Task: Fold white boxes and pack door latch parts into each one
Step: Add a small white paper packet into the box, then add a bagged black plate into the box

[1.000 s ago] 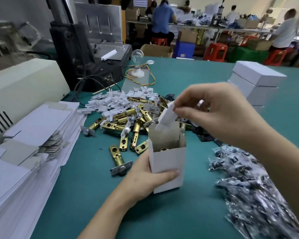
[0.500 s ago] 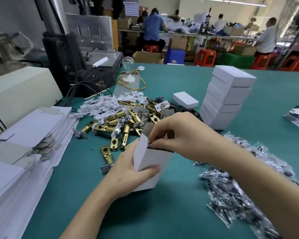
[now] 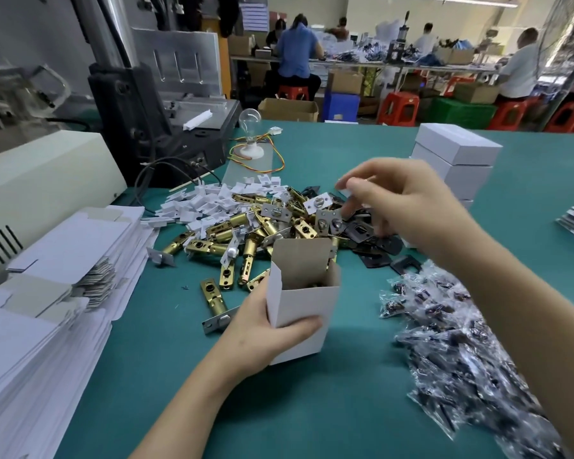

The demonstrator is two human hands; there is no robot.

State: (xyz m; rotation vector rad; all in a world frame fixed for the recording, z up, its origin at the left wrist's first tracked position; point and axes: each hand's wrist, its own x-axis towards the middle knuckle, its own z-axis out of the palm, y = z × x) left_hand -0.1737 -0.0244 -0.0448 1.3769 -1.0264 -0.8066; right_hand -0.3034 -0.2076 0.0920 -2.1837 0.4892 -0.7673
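A teal table (image 3: 312, 409) filled most of the frame. At the left edge a thick stack of flat blanks (image 3: 47, 293) was piled, with a cream casing (image 3: 40, 180) and a dark machine (image 3: 140, 104) behind it at upper left. A bulb (image 3: 250, 122) on a white base was seen just right of the machine. In the upper middle a heap of brass latches (image 3: 246, 233) was spread, white clips (image 3: 206, 200) mixed in at its far left side and black plates (image 3: 375, 240) at its right. One latch (image 3: 212, 293) lay apart, just left of the box. Clear bags (image 3: 461, 326) were heaped at lower right. Closed boxes (image 3: 458, 154) were stacked at upper right, partly hidden by the right hand.

The box (image 3: 305, 303) was stood upright at centre frame, its top open and its rear flap raised in front of the heap; its contents were largely hidden. It was gripped by the left hand (image 3: 265, 329), the thumb wrapped across its front face.

The right hand (image 3: 405, 200) was held above the plates, fingers curled downward and blurred. Whether anything was pinched could not be told.
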